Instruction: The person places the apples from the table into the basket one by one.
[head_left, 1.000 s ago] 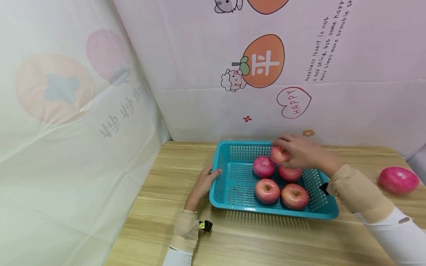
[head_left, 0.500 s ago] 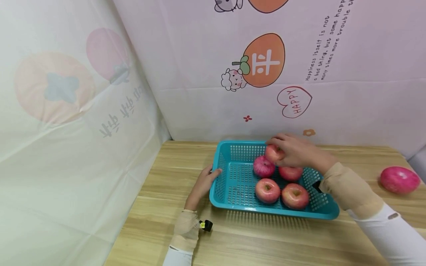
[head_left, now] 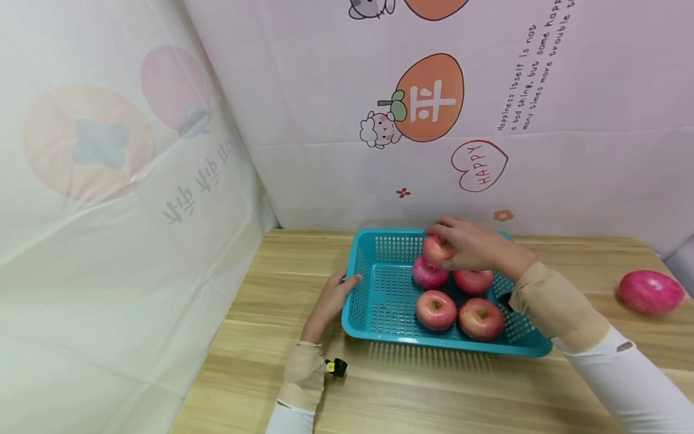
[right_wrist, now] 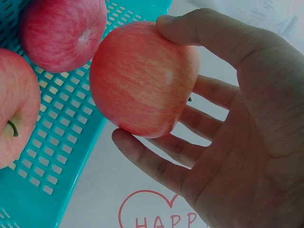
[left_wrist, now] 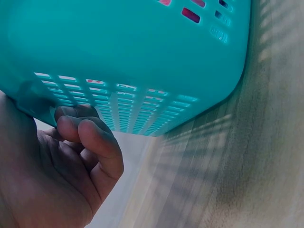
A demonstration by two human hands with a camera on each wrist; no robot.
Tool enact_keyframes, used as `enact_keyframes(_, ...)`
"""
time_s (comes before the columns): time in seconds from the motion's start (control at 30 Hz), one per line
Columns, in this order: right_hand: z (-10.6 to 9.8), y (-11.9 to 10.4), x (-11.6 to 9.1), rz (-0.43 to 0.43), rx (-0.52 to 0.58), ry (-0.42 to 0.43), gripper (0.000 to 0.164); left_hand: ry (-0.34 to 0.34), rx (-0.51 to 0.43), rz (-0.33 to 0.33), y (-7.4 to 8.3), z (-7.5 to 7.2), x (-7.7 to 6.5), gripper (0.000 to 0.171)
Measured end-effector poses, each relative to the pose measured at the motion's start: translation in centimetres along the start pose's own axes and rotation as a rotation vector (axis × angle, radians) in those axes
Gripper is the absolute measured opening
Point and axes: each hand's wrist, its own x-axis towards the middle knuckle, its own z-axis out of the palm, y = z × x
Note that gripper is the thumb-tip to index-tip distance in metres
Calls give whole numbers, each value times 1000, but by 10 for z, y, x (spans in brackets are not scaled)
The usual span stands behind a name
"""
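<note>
In the head view my left hand (head_left: 329, 301) grips the left rim of a turquoise plastic basket (head_left: 358, 334), thumb over the rim. The left wrist view has that hand's curled fingers (left_wrist: 102, 142) against the outside wall. My right hand (head_left: 474, 244) holds a red apple (head_left: 436, 248) at the basket's back side, above a darker pink striped round fruit (head_left: 429, 274). Thumb and fingertips span this apple (right_wrist: 142, 80) in the right wrist view. Inside the basket sit more apples: one behind right (head_left: 473, 281), partly under the hand, and two in front, a left apple (head_left: 436, 310) and right apple (head_left: 481, 319).
A bright pink oval fruit (head_left: 650, 292) lies on the wooden table (head_left: 260, 361) at the far right. Behind the basket rises a printed white cloth (head_left: 325, 181), and another cloth (head_left: 108, 271) hangs along the left. The basket's left part shows bare mesh.
My right hand has moved left with the apple, from over the right-back apple to over the striped fruit. My left hand and the basket have hardly moved.
</note>
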Motion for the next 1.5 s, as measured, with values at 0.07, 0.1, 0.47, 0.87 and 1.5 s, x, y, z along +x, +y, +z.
enact_keyframes(0.07,1,0,1,-6,-1,1,64,-2,-3,-1,0,0,0,48)
enact_keyframes(0.1,1,0,1,-7,-2,2,64,-3,-4,-2,0,0,0,48)
enact_keyframes(0.47,0,-10,10,-1,-10,-8,64,24,5,7,0,2,0,48)
enact_keyframes(0.87,1,-20,19,0,-31,12,63,-2,2,12,1,0,1,48)
enact_keyframes(1.5,10,-38,31,-34,-22,-15,64,47,19,33,-33,3,17,51)
